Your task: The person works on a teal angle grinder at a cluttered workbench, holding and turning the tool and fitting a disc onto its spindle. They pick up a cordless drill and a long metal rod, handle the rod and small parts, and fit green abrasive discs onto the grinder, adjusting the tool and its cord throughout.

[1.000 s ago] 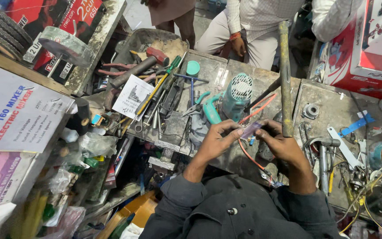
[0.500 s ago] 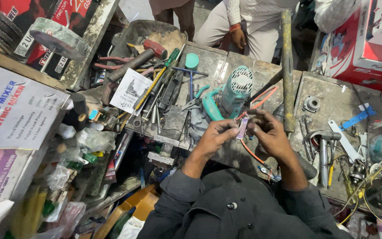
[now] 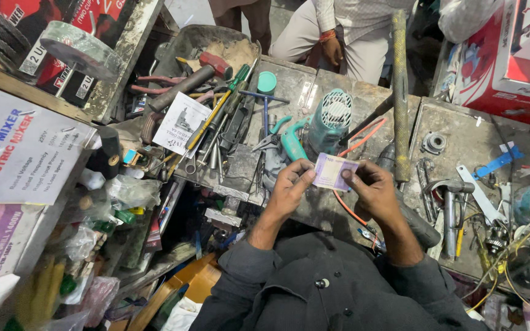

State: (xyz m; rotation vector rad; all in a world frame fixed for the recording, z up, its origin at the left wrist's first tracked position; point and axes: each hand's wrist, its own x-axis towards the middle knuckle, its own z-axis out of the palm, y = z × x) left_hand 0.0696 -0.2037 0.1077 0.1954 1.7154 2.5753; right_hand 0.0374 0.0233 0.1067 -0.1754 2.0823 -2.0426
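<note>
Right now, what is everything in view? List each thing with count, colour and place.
Banknote: one, purple, held between both hands.
Power tool: one, teal, on the bench behind the note.
Orange wire: one, beside the power tool.
Long bar: one, rusty, upright right of centre.
Hand tools: many, mixed, bench left.
Cartons: several, white and pink, far left.
Red box: one, top right.
Another person: one, light clothes, top.
Left hand: pinching the note.
Right hand: pinching the note.

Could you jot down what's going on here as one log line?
left hand: pinches banknote's left edge | right hand: pinches its right edge | purple banknote: held flat above cluttered workbench | teal power tool: just behind
</note>
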